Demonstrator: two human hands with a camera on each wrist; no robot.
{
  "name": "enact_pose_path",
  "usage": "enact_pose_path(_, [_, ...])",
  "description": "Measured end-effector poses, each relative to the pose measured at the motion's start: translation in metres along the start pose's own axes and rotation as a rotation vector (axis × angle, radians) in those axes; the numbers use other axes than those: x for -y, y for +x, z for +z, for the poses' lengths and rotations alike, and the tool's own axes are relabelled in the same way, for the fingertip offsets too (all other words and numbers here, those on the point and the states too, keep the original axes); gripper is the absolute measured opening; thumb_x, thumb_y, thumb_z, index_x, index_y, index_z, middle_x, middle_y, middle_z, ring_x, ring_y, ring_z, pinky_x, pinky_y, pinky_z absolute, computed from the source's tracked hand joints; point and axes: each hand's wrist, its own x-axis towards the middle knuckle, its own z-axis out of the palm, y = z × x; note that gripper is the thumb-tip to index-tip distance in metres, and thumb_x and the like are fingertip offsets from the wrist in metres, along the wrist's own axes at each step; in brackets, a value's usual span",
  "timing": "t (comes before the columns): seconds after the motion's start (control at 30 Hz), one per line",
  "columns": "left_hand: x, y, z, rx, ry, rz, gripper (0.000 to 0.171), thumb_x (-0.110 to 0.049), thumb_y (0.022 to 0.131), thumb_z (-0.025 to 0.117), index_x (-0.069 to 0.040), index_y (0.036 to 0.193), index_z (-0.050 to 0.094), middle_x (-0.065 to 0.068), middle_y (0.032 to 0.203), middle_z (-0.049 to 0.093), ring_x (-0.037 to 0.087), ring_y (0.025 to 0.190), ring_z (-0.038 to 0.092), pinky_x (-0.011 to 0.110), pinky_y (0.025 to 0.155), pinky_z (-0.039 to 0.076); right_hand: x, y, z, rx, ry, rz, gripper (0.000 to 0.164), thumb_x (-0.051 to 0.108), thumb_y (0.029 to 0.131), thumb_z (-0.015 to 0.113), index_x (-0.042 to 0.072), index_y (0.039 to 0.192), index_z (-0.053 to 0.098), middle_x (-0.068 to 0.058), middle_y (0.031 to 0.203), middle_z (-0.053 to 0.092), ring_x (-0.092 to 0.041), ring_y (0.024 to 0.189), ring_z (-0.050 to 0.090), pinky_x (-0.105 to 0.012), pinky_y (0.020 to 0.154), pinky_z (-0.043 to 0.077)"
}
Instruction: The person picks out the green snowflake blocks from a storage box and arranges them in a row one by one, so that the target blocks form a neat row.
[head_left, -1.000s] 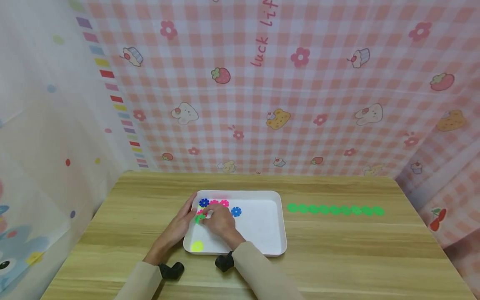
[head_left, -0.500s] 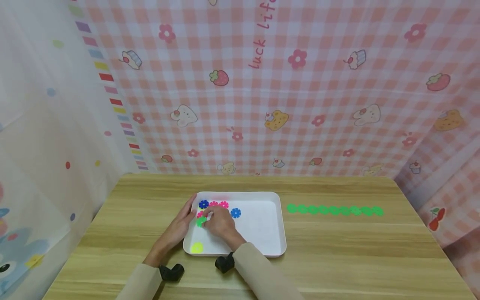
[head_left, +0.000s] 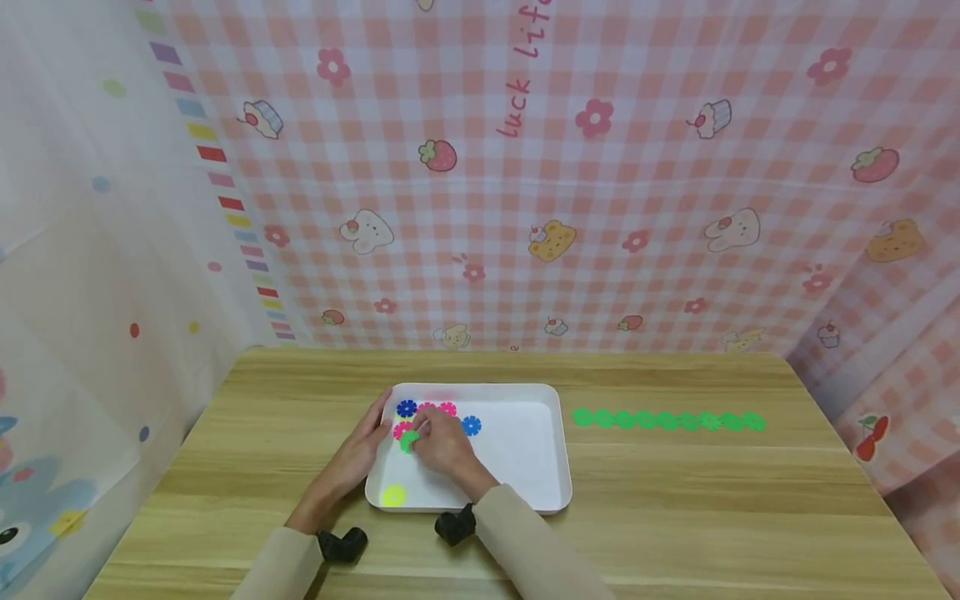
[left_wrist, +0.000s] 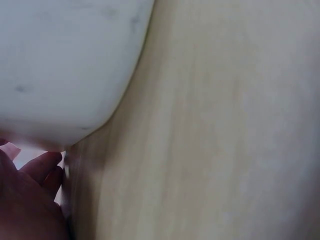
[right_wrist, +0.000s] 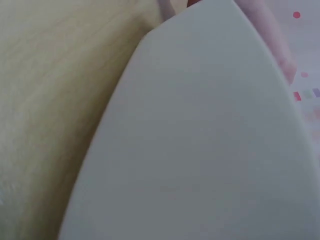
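Observation:
A white tray (head_left: 517,467) stands on the wooden table. Along its left side my left hand (head_left: 358,450) grips the rim, thumb near the inner edge and fingers outside. Inside the tray, my right hand (head_left: 444,443) pinches a green snowflake disc (head_left: 408,442) between thumb and fingertips, close to the left wall. Just beyond it lies a pink disc (head_left: 402,430); a dark blue disc (head_left: 407,408) and pink discs (head_left: 447,409) are behind, partly covered by the hand. In the left wrist view, the fingers (left_wrist: 42,166) meet the tray's edge.
A lighter blue disc (head_left: 471,426) lies right of the right hand, and yellow discs (head_left: 393,496) sit in the tray's near left corner. Right of the tray, several green discs (head_left: 667,420) form a row on the table (head_left: 675,508). A checked cloth (head_left: 480,192) hangs behind.
The green disc in my right hand has shifted slightly right, away from the tray's left wall, showing more of the pink disc. The left hand stays at the rim.

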Motion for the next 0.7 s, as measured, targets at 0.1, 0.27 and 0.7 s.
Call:
enact_pose_path(0.1, [0.000, 0.000, 0.000, 0.003, -0.007, -0.001, 0.055, -0.019, 0.110, 0.027, -0.020, 0.161, 0.008, 0.008, 0.167, 0.004, 0.027, 0.153, 0.003, 0.052, 0.122, 0.004, -0.001, -0.001, -0.002, 0.004, 0.021, 0.006, 0.016, 0.006, 0.087, 0.073, 0.014, 0.096, 0.063, -0.001, 0.084, 0.060, -0.016, 0.077, 0.054, -0.028, 0.069, 0.051])
enact_pose_path(0.27, [-0.001, 0.000, 0.000, 0.002, 0.006, -0.010, 0.055, -0.020, 0.110, 0.027, -0.021, 0.161, 0.007, 0.008, 0.167, 0.003, 0.028, 0.153, 0.001, 0.053, 0.122, 0.004, -0.002, -0.002, -0.008, 0.011, 0.019, 0.002, 0.015, 0.007, 0.087, 0.073, 0.013, 0.098, 0.064, -0.001, 0.083, 0.060, -0.015, 0.076, 0.054, -0.027, 0.067, 0.049])
enact_pose_path(0.7, [-0.005, -0.001, 0.001, 0.002, 0.034, -0.037, 0.055, -0.024, 0.110, 0.026, -0.023, 0.161, 0.005, 0.006, 0.168, 0.000, 0.026, 0.154, -0.004, 0.052, 0.122, -0.001, -0.008, -0.009, -0.045, -0.010, 0.054, -0.017, 0.016, 0.007, 0.088, 0.072, 0.010, 0.103, 0.067, -0.002, 0.080, 0.061, -0.016, 0.068, 0.057, -0.026, 0.059, 0.047])
